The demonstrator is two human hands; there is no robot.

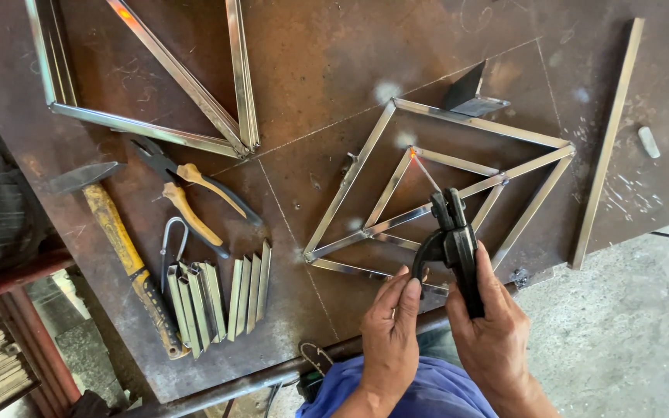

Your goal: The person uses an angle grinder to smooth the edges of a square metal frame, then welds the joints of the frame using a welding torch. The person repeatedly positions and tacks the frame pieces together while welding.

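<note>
My right hand point(493, 325) grips a black electrode holder point(455, 240) whose thin welding rod point(425, 172) points up to a glowing spot on a joint of the metal frame. That frame point(474, 124) is a diamond of shiny square tubing with a smaller diamond inside, lying flat on the rusty steel table point(319, 70). My left hand point(391, 329) rests beside the holder, fingertips touching its lower curved handle. A black magnetic square point(468, 91) stands at the frame's top edge.
Several short cut tube pieces point(218, 298) lie at the left front. A yellow-handled hammer point(125, 255), pliers point(191, 201) and a second tubing frame point(149, 128) lie further left. A long bar point(605, 147) and chalk point(649, 142) sit at the right. Concrete floor point(629, 333) beyond the table edge.
</note>
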